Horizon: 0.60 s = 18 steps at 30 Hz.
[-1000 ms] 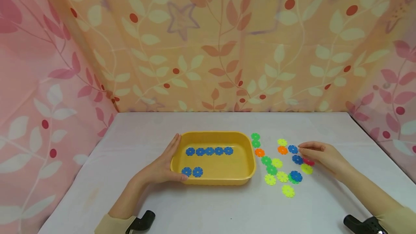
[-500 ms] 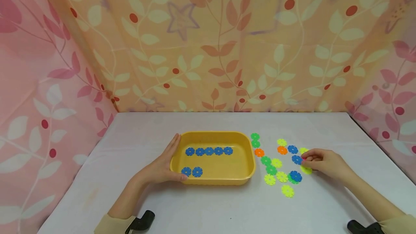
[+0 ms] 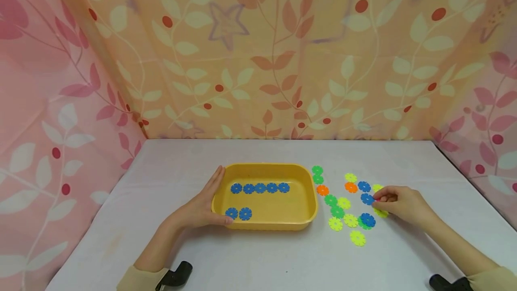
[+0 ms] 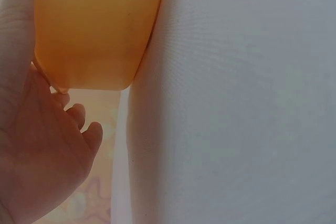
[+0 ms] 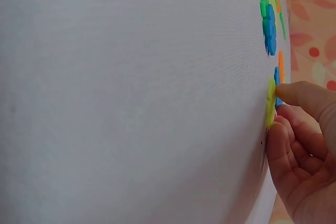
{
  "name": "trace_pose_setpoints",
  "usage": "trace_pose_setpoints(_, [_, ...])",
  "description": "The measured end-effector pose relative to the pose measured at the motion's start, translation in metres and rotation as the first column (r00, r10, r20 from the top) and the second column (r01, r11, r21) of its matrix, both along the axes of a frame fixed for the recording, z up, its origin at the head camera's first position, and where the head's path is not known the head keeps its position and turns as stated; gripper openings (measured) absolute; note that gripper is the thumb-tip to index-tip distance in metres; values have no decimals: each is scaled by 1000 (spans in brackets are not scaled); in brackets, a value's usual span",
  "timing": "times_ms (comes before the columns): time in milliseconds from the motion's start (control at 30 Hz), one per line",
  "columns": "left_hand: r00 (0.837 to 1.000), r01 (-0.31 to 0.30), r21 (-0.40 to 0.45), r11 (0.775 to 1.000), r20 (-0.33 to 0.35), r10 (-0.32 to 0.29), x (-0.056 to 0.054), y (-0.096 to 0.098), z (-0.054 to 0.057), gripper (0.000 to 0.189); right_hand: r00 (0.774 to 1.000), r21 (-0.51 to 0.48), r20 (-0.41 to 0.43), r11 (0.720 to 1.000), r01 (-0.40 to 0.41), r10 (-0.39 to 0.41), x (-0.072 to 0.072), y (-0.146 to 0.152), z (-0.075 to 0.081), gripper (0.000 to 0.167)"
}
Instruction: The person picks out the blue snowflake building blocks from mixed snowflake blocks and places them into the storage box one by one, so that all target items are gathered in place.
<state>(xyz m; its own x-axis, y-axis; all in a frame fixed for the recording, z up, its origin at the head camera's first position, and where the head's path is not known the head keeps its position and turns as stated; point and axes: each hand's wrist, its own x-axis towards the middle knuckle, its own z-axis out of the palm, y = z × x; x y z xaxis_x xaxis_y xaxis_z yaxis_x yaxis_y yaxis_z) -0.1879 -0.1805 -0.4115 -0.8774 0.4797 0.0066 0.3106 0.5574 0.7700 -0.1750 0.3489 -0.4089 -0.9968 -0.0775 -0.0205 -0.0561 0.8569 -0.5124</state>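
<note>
In the head view my left hand (image 3: 202,203) grips the left end of a yellow plastic tub (image 3: 264,226), its thumb over the front rim. The tub's outer wall (image 4: 97,35) fills the top of the left wrist view. My right hand (image 3: 404,203) pinches the edge of a blue interlocking disc (image 3: 367,199) with thumb and index finger, low over the table. Its other fingers curl under. The right hand partly hides a red disc and a yellow-green disc (image 5: 271,103) beside it. Several blue discs (image 3: 260,188) lie in the tub, in a back row and a front pair.
Loose discs lie right of the tub: green (image 3: 330,200), orange (image 3: 351,187) and yellow-green (image 3: 357,238). One more blue disc (image 3: 364,186) lies behind the pinched one, and another blue disc (image 3: 367,219) overlaps a green one. Patterned curtains (image 3: 282,102) enclose the white table.
My right hand has come forward from the far blue disc, uncovering a yellow-green disc, to the nearer blue disc, which has shifted slightly left. My left hand and the tub have stayed put.
</note>
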Motion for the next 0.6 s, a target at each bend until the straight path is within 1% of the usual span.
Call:
trace_pose_setpoints(233, [1000, 0, -1, 1000, 2, 0, 0, 0, 0, 129, 999, 18, -44, 1000, -10, 10, -2, -1, -3, 28])
trace_pose_setpoints(433, [1000, 3, 4, 1000, 4, -3, 1, 0, 0, 129, 999, 20, -44, 1000, 3, -2, -1, -3, -4, 28])
trace_pose_setpoints(600, [1000, 0, 8, 1000, 2, 0, 0, 0, 0, 129, 999, 6, -45, 1000, 16, -16, -1, -5, -4, 31])
